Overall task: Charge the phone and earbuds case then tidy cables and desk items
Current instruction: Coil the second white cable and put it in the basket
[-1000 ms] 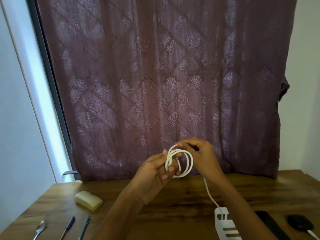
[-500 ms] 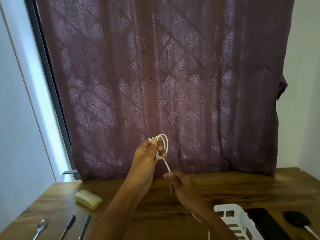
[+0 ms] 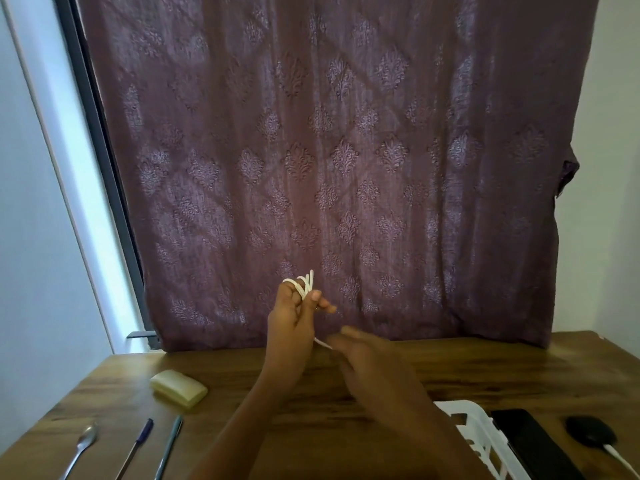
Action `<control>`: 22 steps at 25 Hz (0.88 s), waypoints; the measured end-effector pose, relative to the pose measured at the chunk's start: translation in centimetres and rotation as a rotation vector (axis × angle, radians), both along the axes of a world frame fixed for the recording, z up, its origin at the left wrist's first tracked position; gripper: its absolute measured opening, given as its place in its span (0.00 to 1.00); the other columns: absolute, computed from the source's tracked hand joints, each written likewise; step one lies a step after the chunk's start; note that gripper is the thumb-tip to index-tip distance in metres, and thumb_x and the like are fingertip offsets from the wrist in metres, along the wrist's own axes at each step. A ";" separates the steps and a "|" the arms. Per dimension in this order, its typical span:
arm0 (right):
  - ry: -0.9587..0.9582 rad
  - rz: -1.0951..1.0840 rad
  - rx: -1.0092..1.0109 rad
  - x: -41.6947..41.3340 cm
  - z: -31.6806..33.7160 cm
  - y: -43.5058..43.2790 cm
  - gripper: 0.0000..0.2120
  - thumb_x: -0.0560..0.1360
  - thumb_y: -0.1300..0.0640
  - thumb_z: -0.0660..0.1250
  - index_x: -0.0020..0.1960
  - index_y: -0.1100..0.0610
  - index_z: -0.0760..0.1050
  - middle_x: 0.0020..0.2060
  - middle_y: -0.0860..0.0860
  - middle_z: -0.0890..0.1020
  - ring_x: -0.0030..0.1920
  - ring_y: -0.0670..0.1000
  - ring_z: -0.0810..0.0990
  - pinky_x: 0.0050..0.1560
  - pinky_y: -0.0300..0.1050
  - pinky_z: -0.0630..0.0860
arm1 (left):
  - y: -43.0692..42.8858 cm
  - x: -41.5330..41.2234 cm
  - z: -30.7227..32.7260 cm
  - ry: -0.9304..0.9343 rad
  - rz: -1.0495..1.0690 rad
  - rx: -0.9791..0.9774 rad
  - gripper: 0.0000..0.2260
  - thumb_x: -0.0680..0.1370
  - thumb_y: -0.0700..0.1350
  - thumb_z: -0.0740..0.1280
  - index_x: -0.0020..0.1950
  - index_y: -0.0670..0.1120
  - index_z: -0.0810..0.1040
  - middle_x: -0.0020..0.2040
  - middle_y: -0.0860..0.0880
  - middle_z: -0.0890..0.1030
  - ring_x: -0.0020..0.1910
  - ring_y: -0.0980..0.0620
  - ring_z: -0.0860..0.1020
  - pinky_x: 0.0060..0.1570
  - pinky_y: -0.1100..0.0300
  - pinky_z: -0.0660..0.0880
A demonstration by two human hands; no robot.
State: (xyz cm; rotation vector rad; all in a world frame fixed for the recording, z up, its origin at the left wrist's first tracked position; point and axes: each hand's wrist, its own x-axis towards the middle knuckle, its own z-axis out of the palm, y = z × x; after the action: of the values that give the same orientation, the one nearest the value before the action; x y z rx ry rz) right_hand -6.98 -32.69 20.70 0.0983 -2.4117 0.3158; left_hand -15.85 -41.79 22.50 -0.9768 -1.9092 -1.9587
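Right hand [image 3: 374, 362]: shifted rightward along the tail — grip blurred, cannot tell.
Left hand [image 3: 294, 323]: grip pinches coiled white cable [image 3: 306, 287], keeping loops gathered for wrapping.

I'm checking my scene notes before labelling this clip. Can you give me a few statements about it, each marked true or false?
1. The left hand holds a coiled white cable above the desk. True.
2. The spoon lies in the white basket. False: it lies on the desk, left of the pens.
3. The black phone lies just right of the white basket. True.
4. Three pens lie on the desk. False: only two do.
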 end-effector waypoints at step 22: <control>0.034 0.552 -1.047 -1.7 3.7 4.6 0.07 0.70 0.72 0.67 0.45 0.63 0.75 0.33 0.49 0.83 0.34 0.46 0.81 0.35 0.37 0.78 | -0.4 2.9 3.3 -0.572 -0.838 0.161 0.14 0.75 0.49 0.57 0.40 0.39 0.73 0.21 0.52 0.65 0.18 0.59 0.61 0.31 0.66 0.72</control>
State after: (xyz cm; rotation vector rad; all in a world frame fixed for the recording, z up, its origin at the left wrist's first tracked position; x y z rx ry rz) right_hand -8.73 -28.13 24.36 0.2777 -1.8568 1.7327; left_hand -12.93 -42.15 25.77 -1.4406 -1.6605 -3.0865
